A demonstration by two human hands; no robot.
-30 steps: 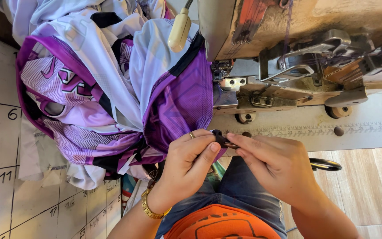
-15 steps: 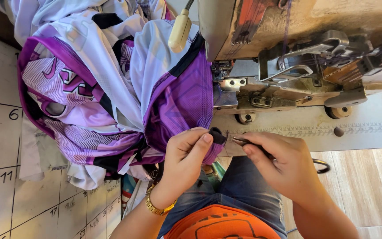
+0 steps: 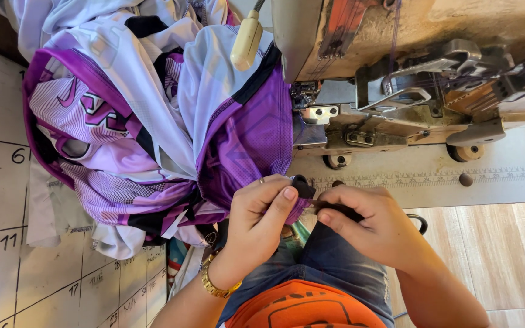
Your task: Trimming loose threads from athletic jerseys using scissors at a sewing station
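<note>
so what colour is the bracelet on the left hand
Gold, a link band on the left hand's wrist; bracelet shows in the head view.

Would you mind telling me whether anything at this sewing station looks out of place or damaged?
Nothing stands out. The heap of purple and white jerseys lies bunched beside the grey sewing machine, and the left hand and right hand pinch a dark fabric edge.

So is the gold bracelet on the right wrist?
No, the gold chain bracelet circles the wrist of the left hand; the right hand has none.
</note>
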